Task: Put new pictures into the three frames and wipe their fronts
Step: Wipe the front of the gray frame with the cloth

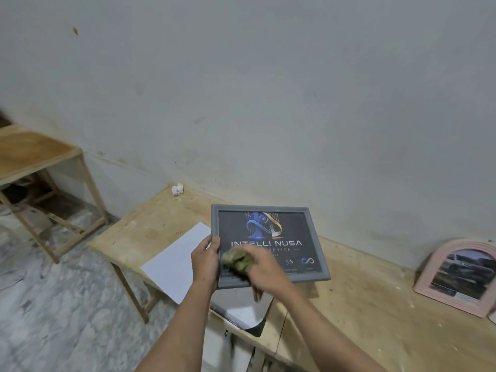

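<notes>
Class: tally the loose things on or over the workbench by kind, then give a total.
Picture frames: 2, grey frame, pink frame
Paper sheets: 2, white sheet, lower sheet
Cloths: 1, green cloth
White trinkets: 1, trinket
Total: 6

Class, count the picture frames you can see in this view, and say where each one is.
2. The grey frame is held over the bench; the pink arched frame leans against the wall at right. A third may be out of view.

Frame (268, 242) held over desk (362, 304), centre. Paper sheet (174, 261) at its 9 o'clock. Arched frame (459, 277) at 3 o'clock, against wall (268, 89). Small figurine (177, 189) at 11 o'clock.
</notes>
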Tool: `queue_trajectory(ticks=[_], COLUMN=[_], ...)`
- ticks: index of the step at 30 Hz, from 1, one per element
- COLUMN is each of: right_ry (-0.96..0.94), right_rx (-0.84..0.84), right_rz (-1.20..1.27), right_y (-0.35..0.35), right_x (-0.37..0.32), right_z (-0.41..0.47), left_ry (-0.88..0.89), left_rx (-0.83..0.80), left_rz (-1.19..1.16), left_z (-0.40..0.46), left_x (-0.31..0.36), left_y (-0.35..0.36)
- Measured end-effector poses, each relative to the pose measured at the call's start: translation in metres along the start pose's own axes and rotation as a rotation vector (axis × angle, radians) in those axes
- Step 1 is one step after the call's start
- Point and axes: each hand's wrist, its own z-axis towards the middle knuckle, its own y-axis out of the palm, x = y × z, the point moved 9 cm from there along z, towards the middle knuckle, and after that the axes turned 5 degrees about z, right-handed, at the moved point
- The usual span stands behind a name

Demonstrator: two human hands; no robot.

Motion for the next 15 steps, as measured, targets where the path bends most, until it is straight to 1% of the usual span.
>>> queue_trajectory(ticks=[1,2,3,4,5,6,7,9,10,11,13,15], right_ry=[0.011,-0.001,-0.035,-0.093,-0.154,-0.183,-0.181,-0.154,-0.170,-0.206,-0.251,-0.230], right_rx=[0.081,0.200,0.320,0.409,0.450,0.438,0.381,0.240,0.202,0.192,0.158,0.031], right_rz=[0.150,0.244,0.227,0.113,-0.021,-0.136,-0.230,-0.401,-0.457,-0.476,-0.408,-0.318], right_y=[-0.023,-0.051,-0.080,-0.105,-0.122,-0.129,-0.126,-0.100,-0.085,-0.070,-0.043,-0.016], right_x=[-0.011,-0.022,-0.034,-0.049,-0.063,-0.070,-0.072,-0.058,-0.047,-0.039,-0.023,-0.006], right_z=[0.007,0.013,0.021,0.030,0.040,0.051,0.060,0.068,0.063,0.052,0.019,-0.013], left_ry=[-0.005,-0.007,-0.011,-0.008,-0.009,0.000,0.014,0.037,0.051,0.059,0.092,0.097], left_rx=[-0.017,-0.033,-0.052,-0.067,-0.089,-0.116,-0.136,-0.168,-0.178,-0.161,-0.077,-0.041], left_rz=[-0.004,-0.009,-0.018,-0.028,-0.032,-0.034,-0.034,-0.036,-0.065,-0.081,-0.135,-0.154], left_z=[0.000,-0.001,-0.005,-0.007,-0.010,-0.014,-0.018,-0.026,-0.027,-0.024,-0.009,0.009], left_x=[0.000,0.001,0.004,0.008,0.013,0.019,0.026,0.039,0.043,0.043,0.036,0.022], left_y=[-0.001,-0.002,0.000,0.002,0.007,0.013,0.018,0.029,0.033,0.032,0.022,0.010])
